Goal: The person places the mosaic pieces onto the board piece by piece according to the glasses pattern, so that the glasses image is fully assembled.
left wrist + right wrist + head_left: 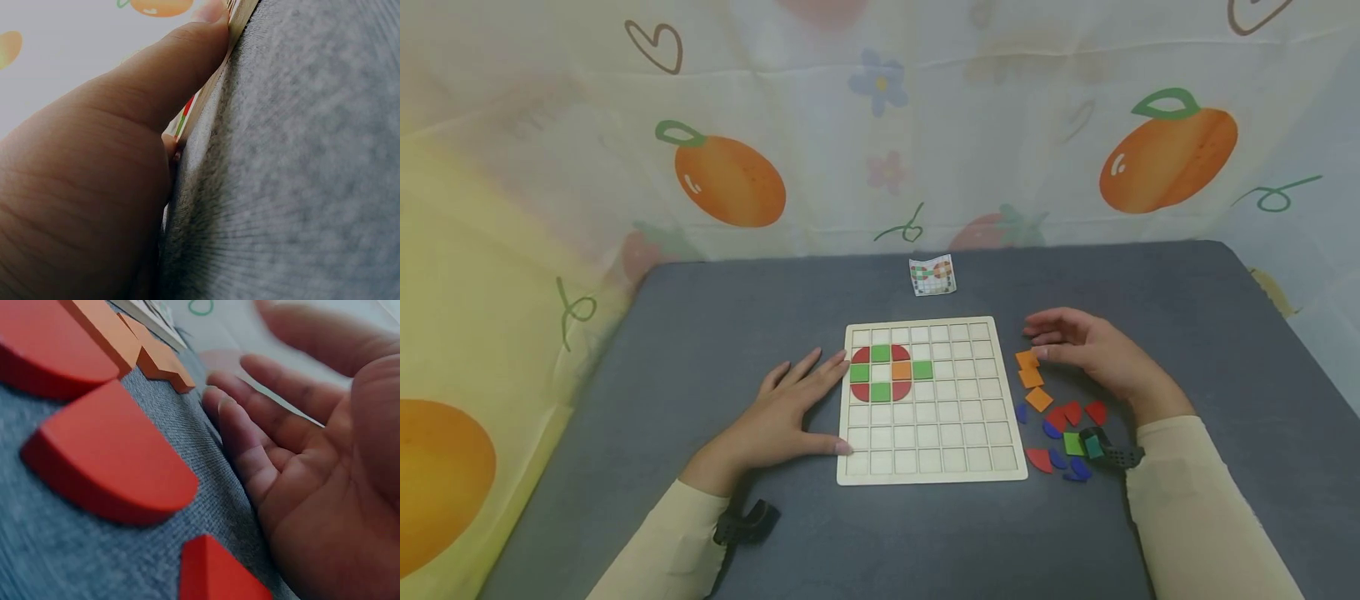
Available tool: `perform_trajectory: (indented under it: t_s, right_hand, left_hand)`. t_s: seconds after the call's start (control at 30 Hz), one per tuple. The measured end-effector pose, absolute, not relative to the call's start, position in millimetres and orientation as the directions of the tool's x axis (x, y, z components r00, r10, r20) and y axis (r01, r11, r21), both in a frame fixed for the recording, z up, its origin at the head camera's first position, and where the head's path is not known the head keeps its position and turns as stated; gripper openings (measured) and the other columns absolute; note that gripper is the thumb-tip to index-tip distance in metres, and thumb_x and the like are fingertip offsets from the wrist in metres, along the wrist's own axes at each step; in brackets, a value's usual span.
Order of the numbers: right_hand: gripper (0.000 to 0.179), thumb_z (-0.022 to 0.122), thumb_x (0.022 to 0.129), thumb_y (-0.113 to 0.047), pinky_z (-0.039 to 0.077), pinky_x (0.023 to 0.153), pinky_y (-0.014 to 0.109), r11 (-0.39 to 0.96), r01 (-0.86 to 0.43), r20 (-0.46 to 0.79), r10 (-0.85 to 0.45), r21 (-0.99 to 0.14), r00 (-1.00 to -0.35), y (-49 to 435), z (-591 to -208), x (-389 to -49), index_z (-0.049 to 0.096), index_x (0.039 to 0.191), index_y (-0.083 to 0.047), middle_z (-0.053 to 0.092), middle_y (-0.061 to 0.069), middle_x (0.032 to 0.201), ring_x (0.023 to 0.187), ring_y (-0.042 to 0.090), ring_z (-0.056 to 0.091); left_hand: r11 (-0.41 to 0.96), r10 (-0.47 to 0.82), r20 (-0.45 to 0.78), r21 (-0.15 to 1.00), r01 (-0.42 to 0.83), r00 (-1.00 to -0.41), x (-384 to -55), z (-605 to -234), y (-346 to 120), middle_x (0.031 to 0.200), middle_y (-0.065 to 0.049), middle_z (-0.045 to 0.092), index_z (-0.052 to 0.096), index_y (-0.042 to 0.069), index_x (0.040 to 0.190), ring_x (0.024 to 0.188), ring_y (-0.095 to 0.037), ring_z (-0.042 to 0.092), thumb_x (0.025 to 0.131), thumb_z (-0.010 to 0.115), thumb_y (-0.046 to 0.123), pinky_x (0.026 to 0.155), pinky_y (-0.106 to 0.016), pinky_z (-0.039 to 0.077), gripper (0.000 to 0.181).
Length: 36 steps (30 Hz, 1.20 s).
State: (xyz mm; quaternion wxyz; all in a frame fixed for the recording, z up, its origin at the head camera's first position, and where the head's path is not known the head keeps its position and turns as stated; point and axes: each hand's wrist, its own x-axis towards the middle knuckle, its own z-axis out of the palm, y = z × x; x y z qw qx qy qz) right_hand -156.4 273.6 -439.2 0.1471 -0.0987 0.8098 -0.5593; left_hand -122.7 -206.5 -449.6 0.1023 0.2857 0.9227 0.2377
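A pale wooden grid board [970, 414] lies on the table. Red quarter-round tiles, green square tiles and one orange square tile [901, 370] sit in its upper left cells. My left hand [790, 412] lies spread along the board's left side, thumb and fingertips touching the edge. To the right of the board, my right hand [1093, 346] hovers by several loose orange square tiles [1038, 399]. Its fingers are loosely bent, and the right wrist view shows the thumb apart from them with nothing held. A loose red quarter-round tile [115, 456] lies beside that hand.
More loose red, blue and green tiles [1072, 443] are scattered below the right hand, partly under its wrist camera. A small printed card [932, 276] with a coloured grid pattern lies behind the board. A patterned cloth [820, 108] hangs along the table's back edge.
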Motion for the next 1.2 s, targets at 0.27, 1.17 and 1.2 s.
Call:
perform_trajectory:
  t_s: [0.27,1.17,1.2]
  right_hand:
    - [0.046,0.074,0.102,0.000,0.055,0.090,0.026,0.454,-0.052,-0.143,-0.385,-0.889,-0.912,270.2,-438.3,-158.5,0.063,0.147,0.001,0.062,0.019,0.144,0.125,0.035,0.058]
    - [0.035,0.074,0.099,0.005,0.056,0.085,0.032,0.557,-0.100,-0.152,-0.389,-0.825,-0.909,258.7,-427.7,-155.1,0.071,0.134,-0.002,0.068,0.014,0.126,0.112,0.032,0.062]
    - [0.034,0.073,0.099,0.006,0.056,0.085,0.032,0.559,-0.105,-0.149,-0.391,-0.823,-0.908,258.1,-427.1,-155.1,0.071,0.132,-0.001,0.068,0.014,0.124,0.111,0.032,0.061]
  left_hand:
    - [0.723,0.576,-0.050,0.496,0.481,-0.816,-122.3,-451.2,-206.9,0.179,0.005,0.022,0.030,0.020,0.175,0.166,-0.032,0.008,0.085,0.083,0.072,0.124,-0.067,0.001,0.117]
    - [0.735,0.569,-0.069,0.489,0.469,-0.819,-123.4,-451.8,-207.3,0.179,0.008,0.020,0.028,0.022,0.175,0.166,-0.028,0.006,0.083,0.084,0.073,0.125,-0.064,-0.001,0.119]
    - [0.736,0.569,-0.071,0.489,0.468,-0.819,-123.3,-451.6,-207.3,0.179,0.009,0.020,0.028,0.022,0.175,0.166,-0.027,0.006,0.083,0.084,0.073,0.125,-0.064,-0.001,0.119]
